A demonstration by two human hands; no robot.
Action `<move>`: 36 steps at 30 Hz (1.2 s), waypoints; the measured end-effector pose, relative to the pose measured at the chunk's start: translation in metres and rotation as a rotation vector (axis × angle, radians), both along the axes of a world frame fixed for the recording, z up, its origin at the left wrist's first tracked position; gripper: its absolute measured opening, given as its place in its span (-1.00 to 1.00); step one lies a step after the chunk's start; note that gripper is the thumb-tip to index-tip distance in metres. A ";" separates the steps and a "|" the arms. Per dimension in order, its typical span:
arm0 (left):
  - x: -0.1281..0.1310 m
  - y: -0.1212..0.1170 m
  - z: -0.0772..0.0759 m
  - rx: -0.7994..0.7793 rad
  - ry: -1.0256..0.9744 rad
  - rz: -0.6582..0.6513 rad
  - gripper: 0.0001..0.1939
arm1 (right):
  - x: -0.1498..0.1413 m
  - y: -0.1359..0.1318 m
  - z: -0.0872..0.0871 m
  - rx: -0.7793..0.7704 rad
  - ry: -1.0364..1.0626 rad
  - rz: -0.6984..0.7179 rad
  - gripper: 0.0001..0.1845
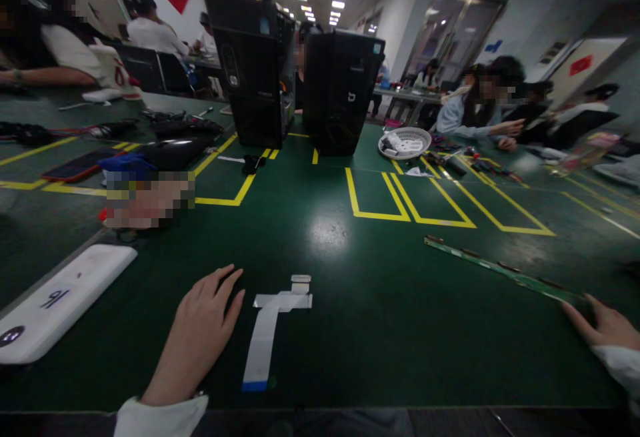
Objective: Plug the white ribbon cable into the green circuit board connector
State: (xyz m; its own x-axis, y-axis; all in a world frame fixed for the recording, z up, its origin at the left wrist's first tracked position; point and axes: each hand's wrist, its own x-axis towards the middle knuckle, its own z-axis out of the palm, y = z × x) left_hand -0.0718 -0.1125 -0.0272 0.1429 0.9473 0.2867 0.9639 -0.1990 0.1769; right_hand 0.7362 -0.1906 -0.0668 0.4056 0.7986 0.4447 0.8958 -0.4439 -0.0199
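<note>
A white flat ribbon cable [261,340] with a blue end lies on the green table, with a small connector at its far end. Just left of it, my left hand [205,317] rests palm down on the tabletop, fingers stretched out and holding nothing. At the right edge of the view, my right hand [607,323] pinches the near end of a long, narrow green circuit board [500,269]. The board slants away to the left from my fingers. Whether its far end touches the table I cannot tell.
A white, rounded device [65,300] lies at the left. Two black computer towers [257,83] stand at the back, near a white basket [404,142]. Yellow tape [383,215] marks the green table [380,343]. Cables and tools lie farther off, where other people sit.
</note>
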 end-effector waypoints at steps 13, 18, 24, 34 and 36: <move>-0.001 0.000 0.001 -0.012 -0.008 0.009 -0.45 | -0.182 0.108 0.031 -0.062 0.023 0.383 -0.27; -0.002 0.000 0.001 -0.010 0.007 -0.002 -0.47 | -0.274 0.134 0.035 -0.064 0.005 0.684 -0.43; -0.002 0.001 0.001 -0.012 0.014 -0.002 -0.48 | -0.353 0.148 0.036 -0.089 0.035 0.982 -0.45; 0.000 0.000 0.004 0.019 0.017 -0.001 -0.49 | -0.423 0.148 0.045 -0.143 -0.043 1.059 -0.40; 0.000 0.000 0.004 0.009 0.019 -0.001 -0.49 | -0.428 0.148 0.047 -0.114 -0.061 1.027 -0.42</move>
